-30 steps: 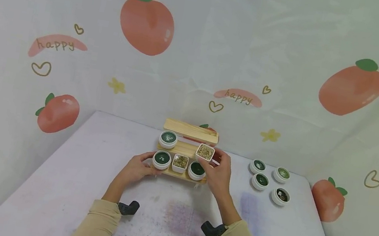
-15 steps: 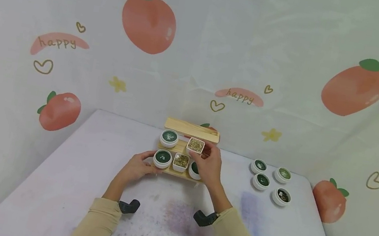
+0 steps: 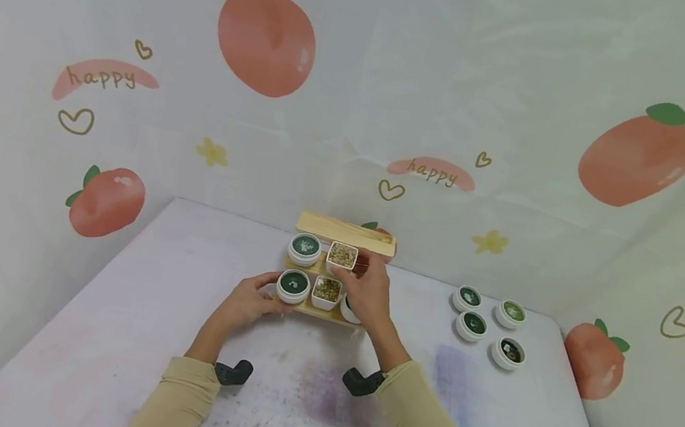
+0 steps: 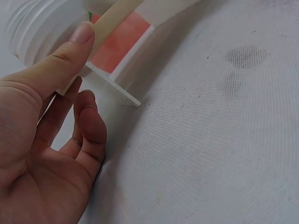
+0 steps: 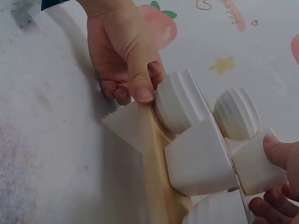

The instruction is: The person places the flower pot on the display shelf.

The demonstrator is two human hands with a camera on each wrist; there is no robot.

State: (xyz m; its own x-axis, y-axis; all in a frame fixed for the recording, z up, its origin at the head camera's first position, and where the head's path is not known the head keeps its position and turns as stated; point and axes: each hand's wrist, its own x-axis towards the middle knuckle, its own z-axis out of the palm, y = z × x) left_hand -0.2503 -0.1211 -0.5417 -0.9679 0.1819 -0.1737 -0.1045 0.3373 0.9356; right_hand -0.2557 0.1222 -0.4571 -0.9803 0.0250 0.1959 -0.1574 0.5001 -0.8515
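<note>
On the white table (image 3: pixel 113 326), close to the peach-printed backdrop (image 3: pixel 534 125), I see a small stepped wooden rack (image 3: pixel 345 231) with its top step bare. My left hand (image 3: pixel 245 307) steadies the rack's left end: in the left wrist view the thumb (image 4: pixel 70 56) presses flat along the edge of the lowest board while the other fingers curl loosely beneath it on the cloth, so the grip is a light pinch on the wood, not a tight fist. My right hand (image 3: pixel 369 295) is at the middle step, thumb and fingertips pinched round a square white cup (image 3: pixel 342 256) filled with pale crumbly bits; the right wrist view shows a fingertip (image 5: pixel 280 150) pressed on the cup's side. I cannot tell whether the cup's base already rests on the step or sits a little above it. It stands just beside a round ribbed pot (image 3: pixel 305 249) of dark green on that same step. On the lowest step sit another round green pot (image 3: pixel 292 287) and a second square cup (image 3: pixel 326 292); a third round pot (image 3: pixel 348 310) is mostly hidden behind my right hand. Well apart to the right, four more round pots (image 3: pixel 487 327) stand in a loose cluster on the table.
</note>
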